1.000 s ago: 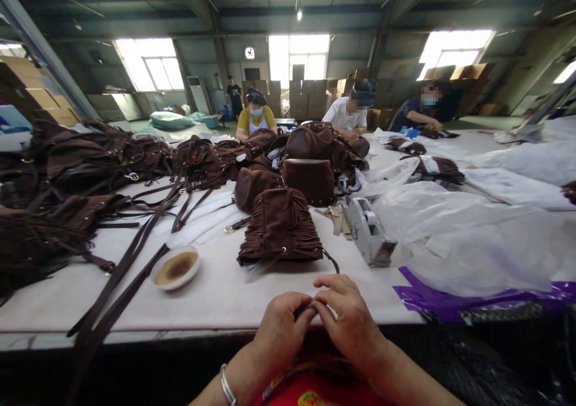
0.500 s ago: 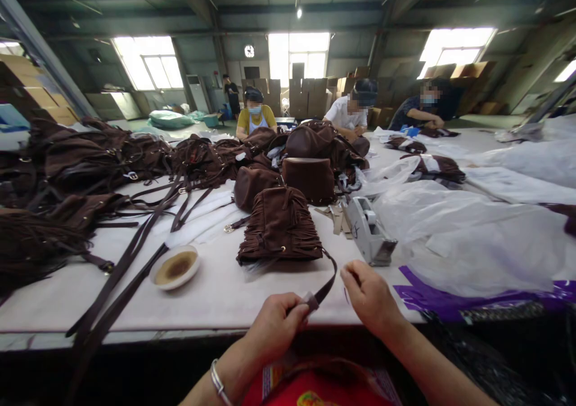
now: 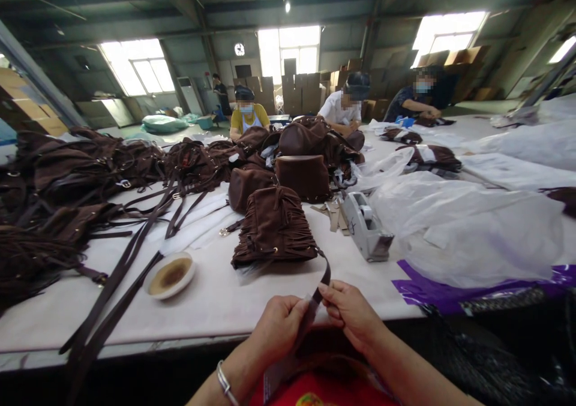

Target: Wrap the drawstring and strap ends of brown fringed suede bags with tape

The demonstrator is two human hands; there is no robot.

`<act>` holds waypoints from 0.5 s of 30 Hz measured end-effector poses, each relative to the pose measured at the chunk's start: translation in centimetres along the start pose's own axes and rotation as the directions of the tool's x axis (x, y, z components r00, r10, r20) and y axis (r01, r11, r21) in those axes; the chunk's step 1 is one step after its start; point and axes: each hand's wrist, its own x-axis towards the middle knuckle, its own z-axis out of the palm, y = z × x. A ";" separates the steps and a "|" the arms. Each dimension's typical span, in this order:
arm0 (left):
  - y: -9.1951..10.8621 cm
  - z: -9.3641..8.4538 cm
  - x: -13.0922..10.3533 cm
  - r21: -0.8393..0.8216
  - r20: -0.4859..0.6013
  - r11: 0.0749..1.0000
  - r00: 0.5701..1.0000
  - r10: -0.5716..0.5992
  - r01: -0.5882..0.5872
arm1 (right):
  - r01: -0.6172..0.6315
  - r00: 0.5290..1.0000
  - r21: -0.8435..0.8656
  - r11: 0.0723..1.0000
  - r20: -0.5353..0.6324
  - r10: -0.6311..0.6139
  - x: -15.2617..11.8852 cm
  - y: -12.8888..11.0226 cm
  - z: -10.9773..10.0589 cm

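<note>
A dark brown fringed bag lies in front of me on the white-covered table. From its right lower corner a flat brown strap runs toward me. My left hand is closed on the strap, its thumb on top, where a small pale, translucent piece shows at the fingers. Close by on the right, my right hand pinches the same strap a little nearer the bag. Part of the strap below my left hand hangs past the table edge toward my lap.
A tape dispenser stands right of the bag, with a clear plastic sheet beyond it. On the left sits a shallow dish with brownish contents. Brown bags are heaped behind, and several people work across the table.
My right hand has moved left and down from beside the strap and now pinches it. My left hand keeps its hold. The view has shifted slightly.
</note>
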 end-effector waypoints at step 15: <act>0.6 0.5 2.0 0.201 -0.153 0.980 0.988 0.025 0.007 | -0.082 0.994 0.030 0.996 -0.075 0.084 3.8 -3.0 -2.2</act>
